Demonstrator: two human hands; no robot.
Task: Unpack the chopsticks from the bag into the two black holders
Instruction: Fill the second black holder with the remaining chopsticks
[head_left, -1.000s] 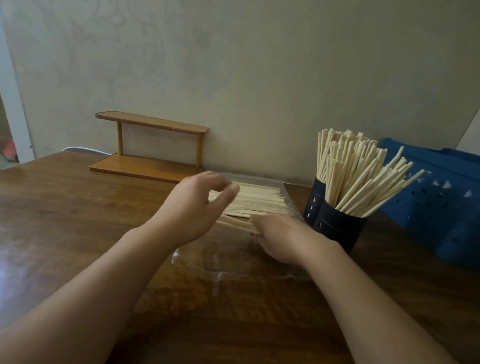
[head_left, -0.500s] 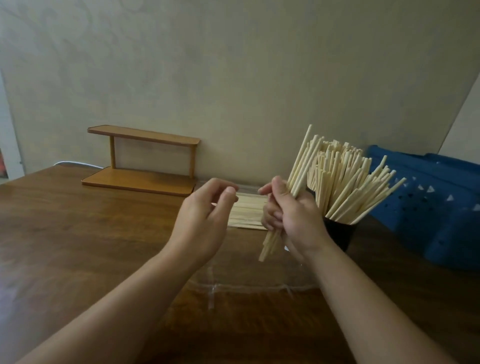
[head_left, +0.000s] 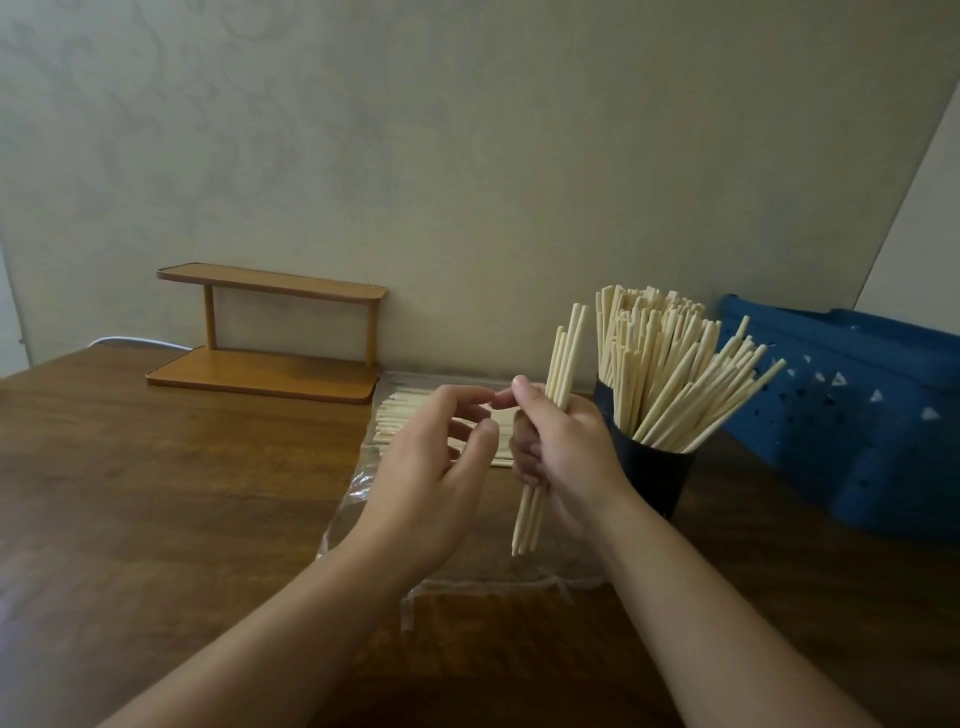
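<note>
My right hand (head_left: 563, 457) grips a small bundle of pale wooden chopsticks (head_left: 563, 358), held nearly upright above the clear plastic bag (head_left: 358, 488). More chopsticks (head_left: 400, 415) lie flat inside the bag on the table. My left hand (head_left: 431, 467) hovers just left of the bundle with loosely curled fingers, holding nothing. A black holder (head_left: 654, 478) stands right of my right hand, packed with chopsticks (head_left: 660, 374) that fan out to the right. I see only this one black holder.
A small two-tier wooden shelf (head_left: 270, 332) stands at the back against the wall. A blue perforated plastic basket (head_left: 857, 415) lies to the right of the holder. The brown wooden table (head_left: 156, 493) spreads out to the left.
My right hand pulled a bundle of chopsticks out of the bag and raised it upright. My left hand came off the bag and now hovers beside the bundle.
</note>
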